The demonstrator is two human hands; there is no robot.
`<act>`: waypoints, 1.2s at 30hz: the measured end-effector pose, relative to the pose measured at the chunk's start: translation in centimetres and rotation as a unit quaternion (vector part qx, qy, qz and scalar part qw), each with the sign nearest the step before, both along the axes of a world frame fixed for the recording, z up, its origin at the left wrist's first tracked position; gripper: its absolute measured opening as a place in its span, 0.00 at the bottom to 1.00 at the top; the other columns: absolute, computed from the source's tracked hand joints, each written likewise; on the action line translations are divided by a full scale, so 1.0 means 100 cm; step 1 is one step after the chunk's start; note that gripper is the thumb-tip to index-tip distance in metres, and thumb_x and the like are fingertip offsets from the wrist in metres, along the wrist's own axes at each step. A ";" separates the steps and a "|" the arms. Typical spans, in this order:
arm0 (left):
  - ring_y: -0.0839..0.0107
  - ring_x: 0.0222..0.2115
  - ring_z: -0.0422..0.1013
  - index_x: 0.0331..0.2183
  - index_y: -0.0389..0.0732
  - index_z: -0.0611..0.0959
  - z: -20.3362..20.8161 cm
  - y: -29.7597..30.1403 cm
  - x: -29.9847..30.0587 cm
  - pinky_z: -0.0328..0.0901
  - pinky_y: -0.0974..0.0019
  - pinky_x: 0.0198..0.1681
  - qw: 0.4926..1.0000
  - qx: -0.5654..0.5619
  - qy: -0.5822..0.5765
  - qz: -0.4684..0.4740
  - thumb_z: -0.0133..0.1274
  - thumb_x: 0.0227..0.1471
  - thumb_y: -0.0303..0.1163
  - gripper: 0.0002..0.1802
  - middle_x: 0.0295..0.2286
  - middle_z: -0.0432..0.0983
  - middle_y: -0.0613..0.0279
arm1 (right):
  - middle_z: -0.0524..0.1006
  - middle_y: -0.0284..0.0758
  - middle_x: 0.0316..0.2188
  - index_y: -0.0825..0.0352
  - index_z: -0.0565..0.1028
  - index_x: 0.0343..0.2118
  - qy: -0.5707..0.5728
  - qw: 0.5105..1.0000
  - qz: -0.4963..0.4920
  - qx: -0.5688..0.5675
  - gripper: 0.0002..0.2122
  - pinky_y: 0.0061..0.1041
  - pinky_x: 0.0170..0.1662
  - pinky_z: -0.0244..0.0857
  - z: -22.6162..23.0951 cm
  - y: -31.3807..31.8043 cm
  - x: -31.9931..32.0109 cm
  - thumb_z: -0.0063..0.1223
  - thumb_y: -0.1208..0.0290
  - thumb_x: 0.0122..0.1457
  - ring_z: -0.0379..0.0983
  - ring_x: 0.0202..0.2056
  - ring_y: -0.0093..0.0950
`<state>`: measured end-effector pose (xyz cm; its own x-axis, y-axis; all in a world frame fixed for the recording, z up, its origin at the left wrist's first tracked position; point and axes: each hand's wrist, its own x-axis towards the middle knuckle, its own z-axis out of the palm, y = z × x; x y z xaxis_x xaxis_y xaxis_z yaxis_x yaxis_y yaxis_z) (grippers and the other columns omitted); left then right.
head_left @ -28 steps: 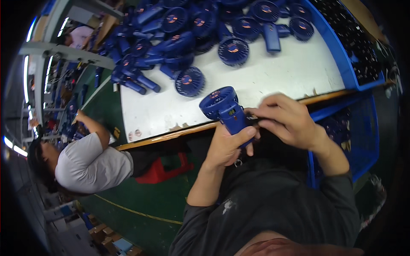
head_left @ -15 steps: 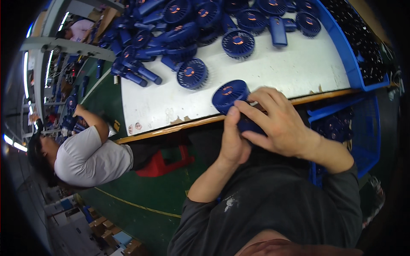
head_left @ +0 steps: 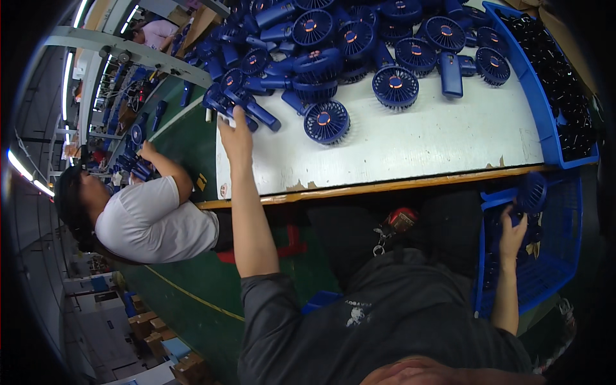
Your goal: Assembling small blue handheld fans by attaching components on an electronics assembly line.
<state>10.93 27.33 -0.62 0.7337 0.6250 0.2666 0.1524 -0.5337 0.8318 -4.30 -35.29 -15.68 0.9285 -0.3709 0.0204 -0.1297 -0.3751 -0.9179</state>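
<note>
My left hand reaches over the table's left end, its fingers apart beside the handles of blue handheld fans at the pile's edge. It holds nothing that I can see. Low on the right, my right hand has its fingers on a blue handheld fan, whose round head tilts up over a blue crate. The fan's handle is mostly hidden. Closer to the table's middle, single fans lie apart from the pile, among them one with a round grille.
A blue tray of small black parts stands at the white table's right end. On the left, a co-worker in a light shirt sits by a grey metal frame. Below the wooden table edge is a red stool.
Both hands were together on one fan at the table's front edge. Now they are apart: the right has carried a fan to the crate, the left has gone out to the pile.
</note>
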 end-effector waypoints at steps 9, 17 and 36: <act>0.62 0.33 0.75 0.47 0.19 0.69 -0.050 0.091 0.045 0.68 0.64 0.39 0.994 -0.061 -0.014 0.094 0.61 0.50 0.41 0.35 0.34 0.77 0.46 | 0.70 0.56 0.53 0.79 0.65 0.55 0.283 0.911 -0.101 -0.282 0.28 0.35 0.60 0.59 -0.126 -0.131 -0.052 0.58 0.71 0.53 0.67 0.56 0.46; 0.73 0.23 0.71 0.34 0.36 0.72 0.004 -0.044 -0.040 0.68 0.72 0.28 0.927 -0.311 -0.193 -0.087 0.58 0.50 0.25 0.11 0.24 0.72 0.62 | 0.78 0.40 0.40 0.73 0.73 0.49 0.083 0.993 0.067 0.056 0.14 0.24 0.50 0.67 0.026 0.021 0.006 0.52 0.78 0.60 0.75 0.43 0.26; 0.47 0.55 0.65 0.57 0.29 0.64 -0.009 -0.282 -0.111 0.60 0.50 0.60 0.569 -0.722 -0.011 -0.393 0.55 0.52 0.59 0.48 0.52 0.68 0.40 | 0.75 0.54 0.31 0.76 0.69 0.35 -0.160 0.800 0.508 -0.278 0.21 0.41 0.35 0.71 0.176 0.197 0.075 0.51 0.56 0.61 0.76 0.33 0.49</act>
